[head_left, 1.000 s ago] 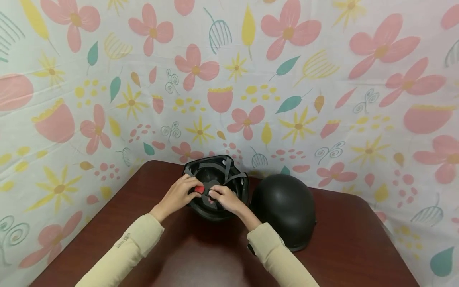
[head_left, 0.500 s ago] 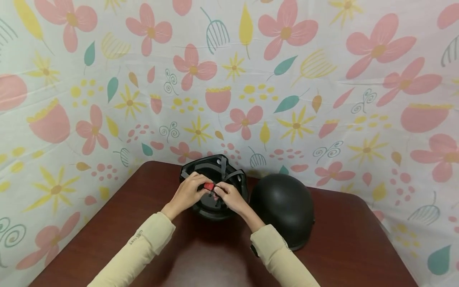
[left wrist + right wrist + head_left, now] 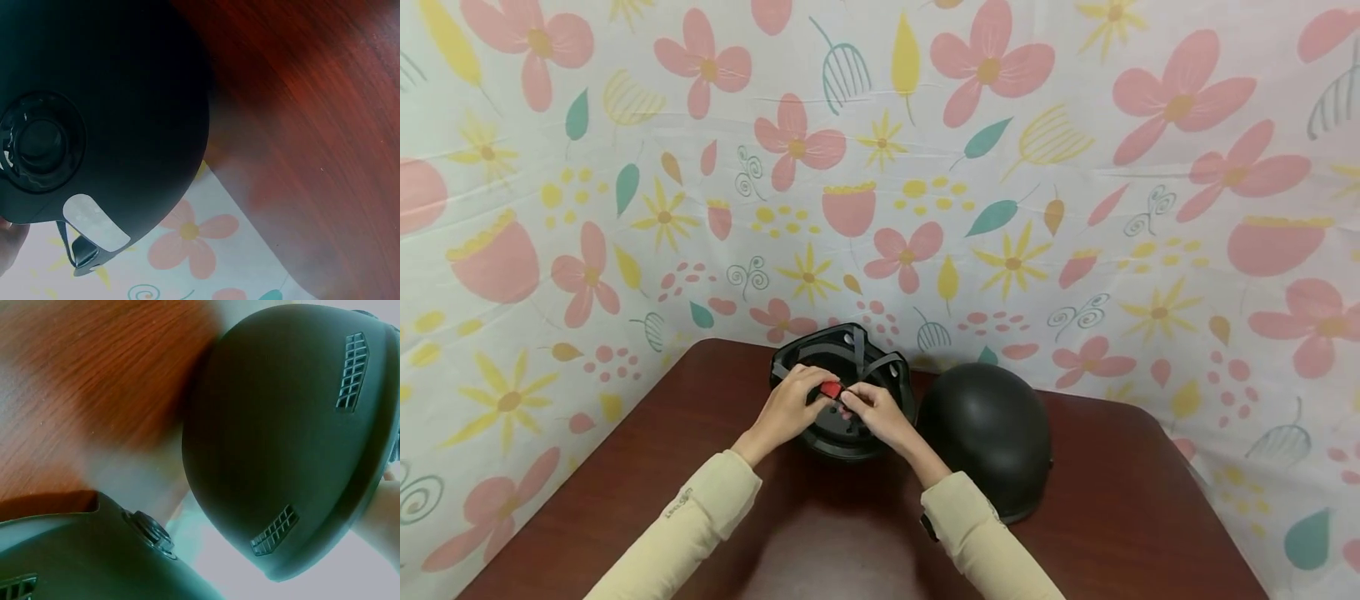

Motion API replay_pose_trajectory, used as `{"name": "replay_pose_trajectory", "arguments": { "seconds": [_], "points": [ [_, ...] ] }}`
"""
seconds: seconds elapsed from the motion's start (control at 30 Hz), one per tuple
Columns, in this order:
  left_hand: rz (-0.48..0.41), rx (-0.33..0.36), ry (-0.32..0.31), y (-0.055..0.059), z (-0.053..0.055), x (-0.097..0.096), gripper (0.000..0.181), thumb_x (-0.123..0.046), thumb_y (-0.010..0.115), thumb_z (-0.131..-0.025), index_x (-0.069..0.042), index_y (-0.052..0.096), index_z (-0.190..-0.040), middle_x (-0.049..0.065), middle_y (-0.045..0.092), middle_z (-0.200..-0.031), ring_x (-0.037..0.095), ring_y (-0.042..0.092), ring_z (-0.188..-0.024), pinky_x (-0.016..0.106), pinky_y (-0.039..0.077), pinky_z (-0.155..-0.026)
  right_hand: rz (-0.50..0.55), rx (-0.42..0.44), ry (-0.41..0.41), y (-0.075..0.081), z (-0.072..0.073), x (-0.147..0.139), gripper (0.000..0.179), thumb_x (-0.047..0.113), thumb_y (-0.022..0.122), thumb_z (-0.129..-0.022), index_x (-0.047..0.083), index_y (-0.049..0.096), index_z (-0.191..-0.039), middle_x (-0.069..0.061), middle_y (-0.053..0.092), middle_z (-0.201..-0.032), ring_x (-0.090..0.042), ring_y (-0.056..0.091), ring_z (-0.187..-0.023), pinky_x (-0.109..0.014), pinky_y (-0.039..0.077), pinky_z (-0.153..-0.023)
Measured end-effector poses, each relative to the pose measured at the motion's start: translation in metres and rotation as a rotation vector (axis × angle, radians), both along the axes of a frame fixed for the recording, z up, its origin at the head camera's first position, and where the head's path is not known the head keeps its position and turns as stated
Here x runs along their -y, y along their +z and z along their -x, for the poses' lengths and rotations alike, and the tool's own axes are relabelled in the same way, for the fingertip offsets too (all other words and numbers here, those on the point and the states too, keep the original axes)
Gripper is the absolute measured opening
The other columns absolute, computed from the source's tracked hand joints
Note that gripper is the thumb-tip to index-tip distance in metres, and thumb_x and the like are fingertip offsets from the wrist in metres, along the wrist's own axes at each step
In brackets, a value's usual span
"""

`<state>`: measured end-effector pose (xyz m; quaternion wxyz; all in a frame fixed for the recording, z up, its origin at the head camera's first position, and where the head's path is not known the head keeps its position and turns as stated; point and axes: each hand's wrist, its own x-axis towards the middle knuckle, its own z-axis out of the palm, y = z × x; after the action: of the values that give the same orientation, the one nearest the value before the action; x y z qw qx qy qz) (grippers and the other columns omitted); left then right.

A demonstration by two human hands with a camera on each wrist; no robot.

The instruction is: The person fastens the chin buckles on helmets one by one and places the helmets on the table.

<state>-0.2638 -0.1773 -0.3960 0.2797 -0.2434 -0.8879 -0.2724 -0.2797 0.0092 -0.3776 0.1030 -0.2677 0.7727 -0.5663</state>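
A black helmet lies upturned on the table, its padded inside and grey straps facing up. Over its opening, my left hand pinches a red buckle between thumb and fingers. My right hand pinches a small dark piece right beside the buckle, mostly hidden by the fingertips. In the left wrist view the helmet's shell shows a round knob. The right wrist view shows a shell with two grilles, and part of my right wrist at the edge.
A second black helmet stands dome up, close to the right of the upturned one. Both are on a dark red-brown table. A flower-printed cloth rises behind the table and along its left side.
My left hand has moved right with the red buckle, closing the gap to the dark piece in my right hand. Both hands now stay together over the helmet.
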Motion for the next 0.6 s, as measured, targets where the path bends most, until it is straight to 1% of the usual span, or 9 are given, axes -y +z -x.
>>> {"name": "replay_pose_trajectory", "arguments": {
  "seconds": [0.1,0.13,0.2,0.3,0.4,0.47,0.5,0.6],
  "points": [
    [-0.007,-0.015,-0.006,-0.002,-0.002,0.002,0.036,-0.002,0.077,-0.081,-0.004,0.068,-0.116,0.010,0.067,-0.116,0.025,0.060,-0.101,0.040,0.054,-0.081,0.003,0.022,-0.012,-0.013,0.010,0.002,0.027,0.014,0.050,-0.102,-0.010,0.063,-0.106,-0.030,0.066,-0.101,-0.027,0.067,-0.086,-0.057,0.051,-0.090],
    [-0.010,-0.015,-0.007,-0.003,-0.003,0.003,0.038,-0.002,0.077,-0.081,-0.003,0.067,-0.117,0.010,0.067,-0.117,0.026,0.060,-0.102,0.041,0.054,-0.085,0.004,0.021,-0.017,-0.018,0.013,0.002,0.028,0.015,0.051,-0.102,-0.009,0.063,-0.106,-0.029,0.066,-0.101,-0.023,0.067,-0.085,-0.056,0.051,-0.089],
    [-0.018,-0.010,-0.004,-0.005,-0.003,0.004,0.039,-0.003,0.077,-0.081,-0.003,0.067,-0.119,0.012,0.066,-0.118,0.027,0.060,-0.104,0.043,0.054,-0.086,0.010,0.017,-0.033,-0.024,0.018,0.004,0.028,0.017,0.052,-0.102,-0.007,0.064,-0.107,-0.028,0.067,-0.101,-0.017,0.066,-0.083,-0.053,0.053,-0.089],
    [-0.036,-0.006,0.003,-0.008,-0.005,0.005,0.038,-0.005,0.078,-0.081,-0.004,0.067,-0.118,0.013,0.064,-0.119,0.029,0.061,-0.106,0.046,0.053,-0.088,0.023,0.020,-0.080,-0.027,0.019,0.004,0.027,0.020,0.055,-0.101,-0.004,0.065,-0.109,-0.025,0.068,-0.101,-0.019,0.067,-0.085,-0.046,0.054,-0.087],
    [-0.055,-0.003,-0.005,-0.010,-0.006,0.005,0.037,-0.004,0.077,-0.081,-0.004,0.068,-0.117,0.015,0.061,-0.121,0.030,0.060,-0.108,0.044,0.054,-0.083,0.037,0.027,-0.161,-0.026,0.019,0.004,0.027,0.023,0.057,-0.100,0.000,0.066,-0.111,-0.019,0.070,-0.102,-0.025,0.068,-0.091,-0.041,0.054,-0.086],
    [-0.062,0.002,-0.013,-0.011,-0.007,0.005,0.036,-0.004,0.076,-0.082,-0.004,0.068,-0.117,0.015,0.060,-0.122,0.031,0.060,-0.110,0.044,0.054,-0.083,0.046,0.031,-0.210,-0.026,0.020,0.003,0.028,0.025,0.057,-0.099,0.002,0.067,-0.113,-0.015,0.070,-0.106,-0.026,0.067,-0.097,-0.040,0.053,-0.090],
    [-0.066,0.007,-0.018,-0.011,-0.007,0.005,0.036,-0.003,0.076,-0.082,-0.004,0.068,-0.117,0.016,0.060,-0.122,0.031,0.059,-0.110,0.043,0.054,-0.081,0.050,0.029,-0.227,-0.025,0.020,0.003,0.029,0.026,0.058,-0.099,0.002,0.067,-0.114,-0.014,0.069,-0.107,-0.027,0.066,-0.099,-0.040,0.053,-0.091],
    [-0.071,0.011,-0.023,-0.013,-0.008,0.005,0.034,-0.004,0.075,-0.083,-0.004,0.068,-0.116,0.015,0.060,-0.121,0.031,0.059,-0.109,0.043,0.053,-0.082,0.060,0.017,-0.246,-0.024,0.021,0.000,0.031,0.026,0.059,-0.098,0.002,0.065,-0.118,-0.014,0.068,-0.111,-0.025,0.065,-0.102,-0.041,0.051,-0.094]
  ]
}}
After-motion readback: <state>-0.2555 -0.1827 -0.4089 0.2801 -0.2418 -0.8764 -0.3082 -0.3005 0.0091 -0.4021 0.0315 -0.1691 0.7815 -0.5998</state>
